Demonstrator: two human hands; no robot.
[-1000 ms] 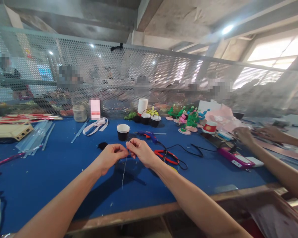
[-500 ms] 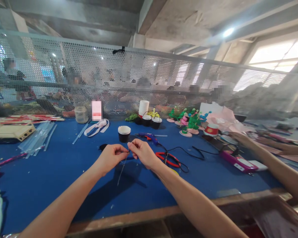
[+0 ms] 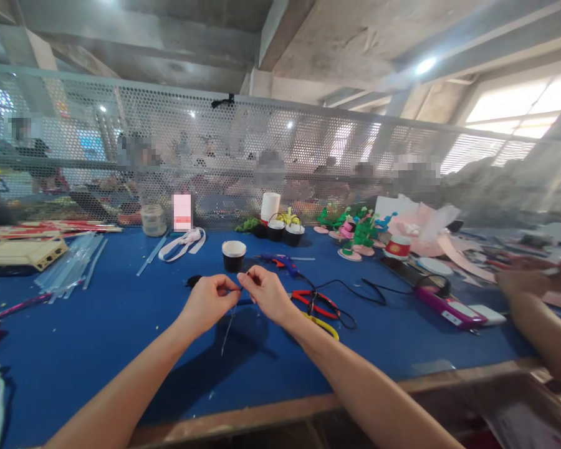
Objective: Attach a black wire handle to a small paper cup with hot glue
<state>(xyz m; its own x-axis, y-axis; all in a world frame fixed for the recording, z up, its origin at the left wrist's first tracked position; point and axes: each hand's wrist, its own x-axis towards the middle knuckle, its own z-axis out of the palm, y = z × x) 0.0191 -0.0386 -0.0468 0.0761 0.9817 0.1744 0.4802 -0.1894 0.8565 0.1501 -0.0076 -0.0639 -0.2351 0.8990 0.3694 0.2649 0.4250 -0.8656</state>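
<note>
My left hand (image 3: 211,298) and my right hand (image 3: 265,290) meet over the middle of the table, fingertips almost touching. Both are closed in a pinch on a thin dark wire-like strand (image 3: 229,329), whose loose end hangs down from between them. Its exact kind is too fine to make out. Just beyond the hands stands a black paper cup (image 3: 234,255) with a white rim. A small black fuzzy piece (image 3: 194,280) lies behind my left hand. To the right of my right hand are pliers with red and yellow handles (image 3: 325,323) and a blue glue gun (image 3: 285,264).
Clear glue sticks (image 3: 70,265), a glass jar (image 3: 153,220) and white ribbon (image 3: 184,244) lie left. Farther back are cups with handles (image 3: 294,234) and green cactus-like figures (image 3: 363,232). A purple power strip (image 3: 449,307) sits right, near a co-worker's hand (image 3: 526,280). A mesh screen (image 3: 206,143) bounds the back.
My hands stay pinched together over almost the same spot, with a slight shift. The co-worker's hand at the right has drawn back from the pink paper toward the right.
</note>
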